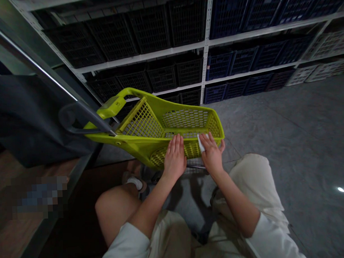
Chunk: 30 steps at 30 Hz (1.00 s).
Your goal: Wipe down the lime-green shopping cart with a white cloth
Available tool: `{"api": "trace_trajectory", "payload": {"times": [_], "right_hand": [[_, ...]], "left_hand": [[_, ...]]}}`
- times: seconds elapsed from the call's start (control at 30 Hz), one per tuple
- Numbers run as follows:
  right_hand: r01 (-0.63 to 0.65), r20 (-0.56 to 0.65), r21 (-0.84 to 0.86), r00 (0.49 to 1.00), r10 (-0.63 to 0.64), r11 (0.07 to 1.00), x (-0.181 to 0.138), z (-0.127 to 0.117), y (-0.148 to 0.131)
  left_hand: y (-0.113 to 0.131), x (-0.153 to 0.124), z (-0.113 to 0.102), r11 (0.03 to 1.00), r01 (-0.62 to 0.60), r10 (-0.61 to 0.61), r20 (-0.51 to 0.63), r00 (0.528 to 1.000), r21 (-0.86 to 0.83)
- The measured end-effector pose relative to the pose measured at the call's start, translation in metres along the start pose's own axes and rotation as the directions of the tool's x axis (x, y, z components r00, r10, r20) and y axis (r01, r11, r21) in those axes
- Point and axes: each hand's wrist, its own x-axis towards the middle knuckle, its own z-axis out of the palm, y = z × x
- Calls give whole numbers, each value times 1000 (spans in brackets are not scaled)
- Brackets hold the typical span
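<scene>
A yellow-green plastic shopping cart (132, 142) stands in front of my knees, its handle end to the left and its latticed basket to the right. My left hand (175, 156) lies on the near rim with fingers stretched out and nothing in them. Further right along the same rim, my right hand (212, 154) presses a small white cloth (201, 143) against the plastic. Most of that cloth is hidden under the fingers; whether it is paper or fabric I cannot tell.
White metal shelving (205, 47) behind the cart carries rows of black crates (150, 29), blue crates (243, 61) and pale crates (300, 74). A grey metal pole (44, 70) slants down at the left, near a dark cover (31, 116) and a brown tabletop (6, 185). Grey floor (312, 145) extends right.
</scene>
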Motion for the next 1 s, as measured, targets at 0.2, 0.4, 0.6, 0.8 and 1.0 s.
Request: {"api": "trace_trajectory", "payload": {"times": [0.2, 0.4, 0.6, 0.8, 1.0], "right_hand": [[135, 114, 96, 983, -146, 986, 8, 12, -40], [174, 74, -28, 982, -172, 984, 1, -4, 7], [-4, -42, -103, 999, 0, 995, -10, -16, 78], [-97, -92, -47, 991, 93, 994, -9, -12, 77], [16, 13, 15, 1000, -17, 1000, 5, 4, -1]], "left_hand": [[-3, -1, 3, 1000, -13, 13, 11, 1000, 8], [-4, 0, 1, 1000, -12, 12, 5, 1000, 23], [-4, 0, 1, 1000, -11, 10, 17, 1000, 17], [-3, -1, 1, 1000, -12, 12, 12, 1000, 9], [-3, -2, 3, 1000, -14, 14, -19, 1000, -18]]}}
